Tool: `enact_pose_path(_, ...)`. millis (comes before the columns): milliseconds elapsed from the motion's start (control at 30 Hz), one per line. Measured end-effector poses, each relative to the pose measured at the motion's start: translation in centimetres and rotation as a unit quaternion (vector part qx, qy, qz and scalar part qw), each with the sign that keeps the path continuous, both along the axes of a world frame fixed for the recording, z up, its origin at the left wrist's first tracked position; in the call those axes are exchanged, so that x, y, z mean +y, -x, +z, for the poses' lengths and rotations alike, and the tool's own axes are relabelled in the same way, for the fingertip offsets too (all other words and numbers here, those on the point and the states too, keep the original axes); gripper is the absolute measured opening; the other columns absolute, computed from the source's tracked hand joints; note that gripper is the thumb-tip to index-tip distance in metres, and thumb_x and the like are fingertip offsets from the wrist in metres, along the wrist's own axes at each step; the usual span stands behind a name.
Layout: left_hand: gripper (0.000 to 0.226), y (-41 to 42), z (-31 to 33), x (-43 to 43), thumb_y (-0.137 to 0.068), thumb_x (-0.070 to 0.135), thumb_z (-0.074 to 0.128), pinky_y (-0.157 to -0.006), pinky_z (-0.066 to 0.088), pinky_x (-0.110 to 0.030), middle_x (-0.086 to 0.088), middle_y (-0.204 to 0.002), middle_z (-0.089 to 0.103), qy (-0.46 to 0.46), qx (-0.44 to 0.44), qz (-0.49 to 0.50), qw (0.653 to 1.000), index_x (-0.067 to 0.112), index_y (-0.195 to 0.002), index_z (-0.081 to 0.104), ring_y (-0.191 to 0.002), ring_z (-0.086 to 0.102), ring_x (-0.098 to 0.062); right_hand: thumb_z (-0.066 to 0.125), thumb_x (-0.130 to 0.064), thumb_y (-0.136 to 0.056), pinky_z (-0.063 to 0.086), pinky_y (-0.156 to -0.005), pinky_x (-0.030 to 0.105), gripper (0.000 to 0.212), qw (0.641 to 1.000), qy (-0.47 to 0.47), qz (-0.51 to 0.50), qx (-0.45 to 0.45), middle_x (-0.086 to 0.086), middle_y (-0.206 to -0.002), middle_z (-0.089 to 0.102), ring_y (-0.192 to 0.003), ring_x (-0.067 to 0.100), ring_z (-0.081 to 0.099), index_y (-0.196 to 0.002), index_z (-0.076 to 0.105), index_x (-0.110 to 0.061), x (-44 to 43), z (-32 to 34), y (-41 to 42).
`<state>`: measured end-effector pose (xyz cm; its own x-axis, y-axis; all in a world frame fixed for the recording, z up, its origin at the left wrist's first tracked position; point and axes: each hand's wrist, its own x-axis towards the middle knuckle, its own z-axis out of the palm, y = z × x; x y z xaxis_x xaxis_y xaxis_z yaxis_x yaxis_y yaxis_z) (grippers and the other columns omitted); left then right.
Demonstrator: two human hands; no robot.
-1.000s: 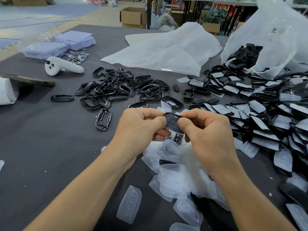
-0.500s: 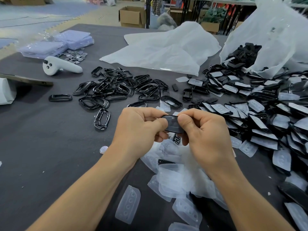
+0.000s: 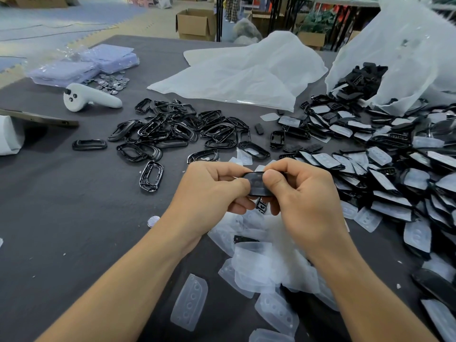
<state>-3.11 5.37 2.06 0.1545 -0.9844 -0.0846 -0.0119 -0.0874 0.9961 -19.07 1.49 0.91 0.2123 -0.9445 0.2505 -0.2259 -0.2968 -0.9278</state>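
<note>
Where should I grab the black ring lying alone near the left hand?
Pinch one long side of the black ring, coming from above. It lies flat on the grey table, apart from the pile, and its middle is open, so a fingertip could probably dip inside while the thumb stays outside.

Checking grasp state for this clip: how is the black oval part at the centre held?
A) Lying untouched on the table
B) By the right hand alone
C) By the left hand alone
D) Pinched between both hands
D: the left hand and the right hand both pinch the black oval part with thumb and fingers.
</note>
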Motion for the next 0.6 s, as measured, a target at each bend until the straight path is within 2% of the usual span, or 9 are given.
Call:
enact_pose_path(133,0.030,0.00,-0.04,-0.06,-0.091,-0.010,0.063,-0.056,0.057,-0.023,-0.008,-0.068,0.075,0.000,-0.007,0.016,1.000,0.012,-0.082,0.080,-0.057,0.070,-0.017,0.063,-0.018,-0.099,0.045,-0.051,0.035,0.021,1.000,0.005,0.000,0.010,0.000,-0.059,0.063,-0.051,0.017,0.053,-0.080,0.072,-0.023,0.02,-0.10,-0.11)
enact_pose_path(233,0.029,0.09,-0.21,-0.09,-0.092,-0.009,0.063,-0.057,0.058,-0.024,-0.007,-0.068,0.075,-0.002,-0.012,0.012,1.000,0.014,-0.084,0.079,-0.058,0.070,-0.016,0.064,-0.016,-0.100,0.044,-0.049,0.033,0.022,1.000,0.004,0.002,0.009,-0.001,-0.058,0.062,-0.050,0.014,0.051,-0.080,0.071,-0.023,-0.02,-0.10,-0.03)
enact_pose_path(400,0.016,0.15,-0.48,-0.22,-0.091,0.008,0.074,-0.051,0.051,-0.023,-0.006,-0.070,0.077,0.021,-0.052,0.042,0.998,0.017,-0.079,0.080,-0.055,0.069,-0.017,0.064,-0.014,-0.100,0.042,-0.049,0.018,0.024,0.999,0.012,0.029,0.015,-0.009,-0.058,0.064,-0.049,0.003,0.053,-0.079,0.072,-0.022,0.28,0.24,-0.01)
enact_pose_path(533,0.022,0.50,-0.78,-0.37,-0.090,0.009,0.075,-0.050,0.047,-0.022,-0.006,-0.062,0.074,0.051,-0.099,0.066,0.992,0.023,-0.074,0.078,-0.048,0.065,-0.017,0.066,-0.024,-0.098,0.045,-0.052,0.028,0.021,1.000,0.008,0.021,0.017,-0.004,-0.061,0.065,-0.052,0.008,0.054,-0.078,0.072,-0.023,0.30,0.16,-0.08)
enact_pose_path(600,0.021,0.49,-0.68,-0.28,-0.089,0.010,0.076,-0.049,0.047,-0.021,-0.002,-0.059,0.072,0.073,-0.110,0.073,0.989,0.026,-0.075,0.078,-0.047,0.065,-0.016,0.069,-0.026,-0.096,0.045,-0.049,0.027,0.016,0.999,0.002,0.032,0.003,-0.001,-0.060,0.065,-0.050,0.009,0.053,-0.080,0.072,-0.023,0.49,0.42,-0.14)
